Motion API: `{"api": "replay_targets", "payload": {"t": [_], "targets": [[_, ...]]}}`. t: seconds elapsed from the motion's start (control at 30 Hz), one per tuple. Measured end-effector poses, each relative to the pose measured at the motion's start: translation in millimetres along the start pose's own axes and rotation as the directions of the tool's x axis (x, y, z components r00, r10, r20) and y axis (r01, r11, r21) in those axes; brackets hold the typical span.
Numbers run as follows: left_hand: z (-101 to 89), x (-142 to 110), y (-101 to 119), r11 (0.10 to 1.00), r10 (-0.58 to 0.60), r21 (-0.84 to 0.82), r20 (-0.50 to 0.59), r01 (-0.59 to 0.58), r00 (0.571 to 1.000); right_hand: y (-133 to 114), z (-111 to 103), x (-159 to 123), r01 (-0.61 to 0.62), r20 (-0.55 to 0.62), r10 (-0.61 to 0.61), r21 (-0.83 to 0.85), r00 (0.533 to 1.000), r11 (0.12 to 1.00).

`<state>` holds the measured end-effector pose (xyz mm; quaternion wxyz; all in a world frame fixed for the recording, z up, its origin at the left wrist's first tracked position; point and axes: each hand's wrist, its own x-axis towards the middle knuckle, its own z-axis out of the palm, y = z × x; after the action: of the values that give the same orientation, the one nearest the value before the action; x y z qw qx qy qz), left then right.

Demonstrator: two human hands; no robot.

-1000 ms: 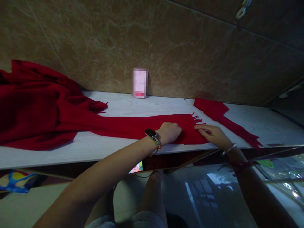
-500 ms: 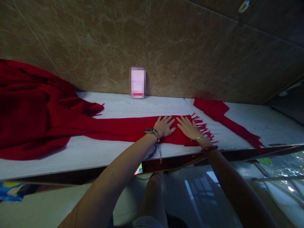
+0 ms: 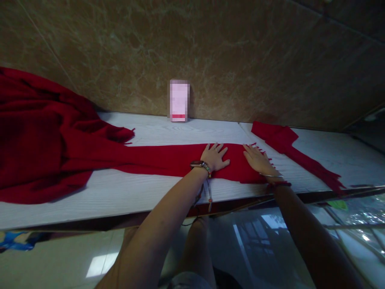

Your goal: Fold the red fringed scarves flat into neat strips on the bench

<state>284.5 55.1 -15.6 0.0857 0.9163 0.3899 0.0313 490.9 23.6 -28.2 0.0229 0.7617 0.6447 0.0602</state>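
Observation:
A red fringed scarf [image 3: 162, 160] lies stretched along the white wood-grain tabletop [image 3: 144, 192], its right part flat and its left part running into a bunched heap. My left hand [image 3: 215, 157] rests palm down on the flat part, fingers spread. Farther right, my right hand [image 3: 257, 159] lies flat over the scarf's end, fingers stretched out and covering part of the fringe. Both hands are open and grip nothing. Beyond the right hand lies a separate-looking strip of red fabric [image 3: 288, 146], folded at its top and fringed at its lower end.
A pink phone-shaped thing [image 3: 179, 100], blurred out, leans upright against the brown marbled wall [image 3: 120, 60] at the back. The table's front edge runs just below my hands. A blue and yellow item [image 3: 18, 241] shows below the edge at far left.
My left hand went from a closed fist to lying spread flat on the scarf. The right hand left the fringe tips, flattened beside the left, then slid right over the scarf's end.

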Motion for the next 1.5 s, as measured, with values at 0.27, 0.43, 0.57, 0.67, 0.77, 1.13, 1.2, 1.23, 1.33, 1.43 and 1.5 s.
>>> {"api": "replay_targets", "payload": {"t": [0.27,0.43,0.57,0.67,0.77,1.13,1.2,1.23,1.33,1.43,1.5], "targets": [[-1.1,-5,1,0.999,0.031,0.008,0.007,-0.031,1.0,-8,-5,-5,-0.019,-0.017,0.018,-0.035,1.0,0.999],[-3.0,-13,-2,0.995,0.086,0.047,-0.049,-0.083,0.995,-6,-4,-3,-0.01,-0.062,0.007,-0.043,0.998,0.999],[-13.5,-32,-9,0.958,0.282,0.039,0.028,-0.283,0.959,-6,-2,-2,0.014,-0.126,-0.017,-0.027,0.992,1.0],[-25.8,-49,-14,0.924,0.371,0.048,0.118,-0.379,0.921,-7,-3,-5,0.07,-0.211,-0.062,0.03,0.976,0.997],[-36.0,-63,-16,0.91,0.369,0.142,0.148,-0.389,0.918,-9,-11,-15,0.201,-0.251,-0.157,0.162,0.955,0.966],[-64.2,-68,-10,0.92,0.233,0.309,0.06,-0.24,0.971,-39,-43,-70,0.525,-0.07,-0.533,0.321,0.843,0.789],[-71.9,-70,-8,0.921,0.218,0.326,0.024,-0.214,0.976,-40,-44,-71,0.501,-0.118,-0.49,0.307,0.864,0.809],[-73.8,-72,-7,0.92,0.221,0.331,0.013,-0.212,0.975,-39,-44,-72,0.486,-0.148,-0.463,0.308,0.874,0.818],[-67.9,-84,-1,0.92,0.245,0.311,0.027,-0.241,0.969,-32,-41,-76,0.478,-0.191,-0.438,0.33,0.878,0.814],[-49.0,-98,5,0.921,0.262,0.267,0.112,-0.283,0.958,-25,-30,-87,0.517,-0.133,-0.505,0.353,0.853,0.779],[-38.4,-105,7,0.92,0.277,0.25,0.131,-0.302,0.952,-22,-23,-94,0.526,-0.119,-0.523,0.373,0.844,0.764]]}}
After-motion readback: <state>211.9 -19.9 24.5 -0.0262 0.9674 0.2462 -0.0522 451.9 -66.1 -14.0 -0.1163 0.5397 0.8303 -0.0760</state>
